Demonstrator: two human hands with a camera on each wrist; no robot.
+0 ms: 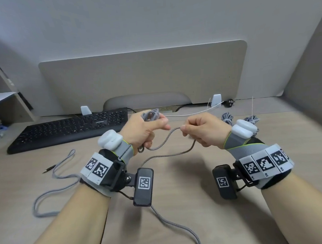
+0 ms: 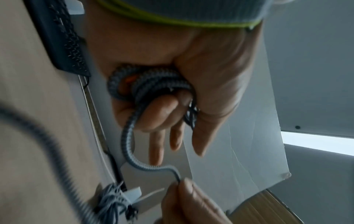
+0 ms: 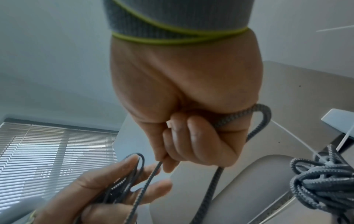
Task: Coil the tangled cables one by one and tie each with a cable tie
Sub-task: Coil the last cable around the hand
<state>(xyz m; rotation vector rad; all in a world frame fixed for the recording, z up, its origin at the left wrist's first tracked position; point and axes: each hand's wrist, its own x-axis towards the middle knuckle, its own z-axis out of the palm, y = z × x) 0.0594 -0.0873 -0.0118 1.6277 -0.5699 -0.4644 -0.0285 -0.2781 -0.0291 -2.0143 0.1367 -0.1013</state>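
My left hand [image 1: 147, 130] holds a partly wound coil of grey braided cable [image 1: 151, 116], looped around its fingers [image 2: 153, 87]. From the coil a free stretch of cable [image 1: 163, 140] runs to my right hand [image 1: 200, 130], which pinches it between thumb and curled fingers [image 3: 191, 136]. The rest of that cable [image 1: 175, 223] trails down over the desk toward me, and its plug end [image 1: 47, 169] lies at the left. Two coiled grey cables [image 1: 227, 117] [image 1: 252, 119], tied with white cable ties [image 1: 252, 106], lie behind my right wrist.
A black keyboard [image 1: 69, 128] lies at the back left of the wooden desk [image 1: 180, 196]. A beige divider panel [image 1: 143, 77] stands behind. A white cable [image 1: 190, 113] runs along the back edge. A shelf unit [image 1: 4, 102] stands at far left.
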